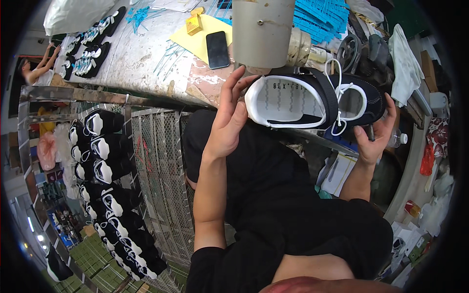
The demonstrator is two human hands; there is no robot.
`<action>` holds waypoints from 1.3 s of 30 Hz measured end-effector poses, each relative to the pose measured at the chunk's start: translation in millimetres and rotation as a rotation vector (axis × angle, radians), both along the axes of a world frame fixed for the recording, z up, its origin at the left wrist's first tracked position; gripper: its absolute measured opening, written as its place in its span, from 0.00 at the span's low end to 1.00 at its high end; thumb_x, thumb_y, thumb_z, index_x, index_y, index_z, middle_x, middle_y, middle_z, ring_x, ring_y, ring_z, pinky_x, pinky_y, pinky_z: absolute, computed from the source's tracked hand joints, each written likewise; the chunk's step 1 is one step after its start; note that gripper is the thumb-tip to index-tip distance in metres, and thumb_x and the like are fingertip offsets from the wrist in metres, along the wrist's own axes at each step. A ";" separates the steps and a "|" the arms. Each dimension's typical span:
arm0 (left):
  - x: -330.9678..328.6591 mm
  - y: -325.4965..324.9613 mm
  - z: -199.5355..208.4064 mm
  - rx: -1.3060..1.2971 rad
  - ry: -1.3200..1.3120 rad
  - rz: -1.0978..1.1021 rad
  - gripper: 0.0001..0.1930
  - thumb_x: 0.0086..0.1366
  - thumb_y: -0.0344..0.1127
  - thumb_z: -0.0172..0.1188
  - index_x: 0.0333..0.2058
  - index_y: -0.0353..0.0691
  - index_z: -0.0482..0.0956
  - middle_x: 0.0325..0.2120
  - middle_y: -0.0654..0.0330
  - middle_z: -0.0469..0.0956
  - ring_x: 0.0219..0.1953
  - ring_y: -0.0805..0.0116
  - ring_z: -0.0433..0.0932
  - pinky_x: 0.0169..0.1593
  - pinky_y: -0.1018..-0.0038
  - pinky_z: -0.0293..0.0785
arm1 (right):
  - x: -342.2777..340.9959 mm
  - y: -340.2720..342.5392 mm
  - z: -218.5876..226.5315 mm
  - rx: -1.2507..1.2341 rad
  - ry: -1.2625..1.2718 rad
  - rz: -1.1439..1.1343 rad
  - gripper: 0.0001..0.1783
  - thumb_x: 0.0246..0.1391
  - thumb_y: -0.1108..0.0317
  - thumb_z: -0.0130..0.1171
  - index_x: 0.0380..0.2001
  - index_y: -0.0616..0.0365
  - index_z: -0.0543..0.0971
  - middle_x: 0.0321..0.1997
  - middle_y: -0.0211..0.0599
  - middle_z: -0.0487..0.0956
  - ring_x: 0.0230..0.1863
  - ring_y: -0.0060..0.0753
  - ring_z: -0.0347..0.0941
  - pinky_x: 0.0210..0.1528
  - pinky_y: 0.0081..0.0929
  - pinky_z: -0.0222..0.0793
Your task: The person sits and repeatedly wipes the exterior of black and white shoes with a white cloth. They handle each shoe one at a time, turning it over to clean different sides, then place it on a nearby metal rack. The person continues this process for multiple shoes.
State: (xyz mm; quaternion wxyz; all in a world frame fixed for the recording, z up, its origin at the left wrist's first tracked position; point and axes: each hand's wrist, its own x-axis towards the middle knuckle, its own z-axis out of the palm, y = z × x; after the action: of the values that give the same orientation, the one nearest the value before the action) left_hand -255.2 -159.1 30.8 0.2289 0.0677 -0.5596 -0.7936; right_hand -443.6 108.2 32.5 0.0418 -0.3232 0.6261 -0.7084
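Both hands on one shoe. Left hand [228,115] at the heel end, thumb near the rim, fingers partly hidden behind it. Right hand [376,139] grips the toe end, thumb on the near edge, a finger around the tip.

Shoe [328,100]: black, white lining and trim, lying sideways in front of the desk edge, heel left, toe right, opening facing up at the camera. Black webbing strap across the middle, white lace [334,68] tied, loop standing up past the top edge. Dark print on the insole.

Directly beyond: beige machine column [263,34], its bottom right at the shoe's far edge; can't tell if they touch. Handwheel [349,53] to its right.

Desk [132,66], left of column: dark phone [218,50] partly on a yellow sheet [201,41], small yellow box [194,25] on same sheet, loose blue strips near. Big stack of blue strips [320,20] right of column. Black shoes with white and blue parts [93,59] at far left end.

Left of the person: metal rack [49,94], rows of black-and-white shoes [115,202]. Another person [41,71] beyond, arms raised. Right side: white cloth [404,66], red bag [427,160].
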 end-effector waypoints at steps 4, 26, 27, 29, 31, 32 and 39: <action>-1.9 -3.3 -1.6 0.060 0.046 -0.009 0.44 0.69 0.51 0.57 0.72 0.36 0.45 0.68 0.45 0.54 0.68 0.57 0.59 0.68 0.63 0.57 | 5.1 -4.4 2.4 0.007 0.007 -0.008 0.55 0.43 0.79 0.68 0.72 0.61 0.49 0.63 0.47 0.72 0.60 0.38 0.73 0.64 0.33 0.69; 109.0 -7.0 -24.6 -0.458 0.225 0.362 0.53 0.38 0.36 0.79 0.64 0.43 0.59 0.66 0.32 0.55 0.71 0.41 0.55 0.72 0.53 0.47 | 57.5 -71.4 -47.6 0.164 -0.044 0.237 0.46 0.44 0.89 0.56 0.68 0.61 0.55 0.59 0.44 0.70 0.59 0.33 0.70 0.61 0.29 0.67; 117.8 -4.4 -28.1 -0.493 0.232 0.370 0.49 0.39 0.35 0.79 0.62 0.45 0.62 0.66 0.31 0.55 0.71 0.39 0.54 0.72 0.52 0.47 | 58.8 -73.9 -54.9 0.164 -0.039 0.268 0.46 0.44 0.89 0.56 0.68 0.61 0.55 0.59 0.44 0.70 0.60 0.33 0.70 0.61 0.29 0.68; 140.1 -1.7 -23.3 -0.628 0.141 0.363 0.34 0.41 0.34 0.77 0.50 0.45 0.74 0.67 0.28 0.53 0.71 0.32 0.53 0.71 0.48 0.48 | 62.5 -83.1 -56.9 0.170 -0.017 0.290 0.45 0.45 0.90 0.55 0.69 0.62 0.55 0.59 0.43 0.70 0.60 0.33 0.70 0.61 0.29 0.68; 150.3 8.7 -22.1 -0.600 0.095 0.440 0.23 0.40 0.33 0.76 0.40 0.44 0.83 0.67 0.28 0.53 0.71 0.32 0.54 0.71 0.49 0.50 | 69.8 -90.6 -53.6 0.188 0.012 0.289 0.45 0.46 0.90 0.55 0.69 0.62 0.56 0.60 0.43 0.70 0.60 0.33 0.71 0.61 0.29 0.68; 158.0 8.9 -22.5 -0.670 0.067 0.449 0.22 0.39 0.32 0.76 0.38 0.44 0.85 0.67 0.28 0.54 0.71 0.32 0.55 0.71 0.49 0.51 | 71.8 -91.5 -53.3 0.193 -0.007 0.319 0.45 0.46 0.90 0.55 0.69 0.62 0.56 0.60 0.43 0.70 0.60 0.33 0.71 0.62 0.29 0.68; 171.9 28.2 -23.1 -0.689 0.023 0.485 0.21 0.37 0.29 0.74 0.35 0.54 0.87 0.63 0.43 0.63 0.70 0.31 0.55 0.70 0.44 0.52 | 78.7 -85.0 -54.0 0.192 -0.005 0.355 0.46 0.47 0.90 0.58 0.70 0.61 0.56 0.61 0.44 0.70 0.58 0.33 0.73 0.62 0.29 0.69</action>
State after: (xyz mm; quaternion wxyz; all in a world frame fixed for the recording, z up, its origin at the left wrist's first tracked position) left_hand -83.3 -130.9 7.7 0.4245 0.1080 -0.7576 -0.4838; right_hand -364.9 23.1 -21.5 0.1982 -0.4214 0.6237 -0.6277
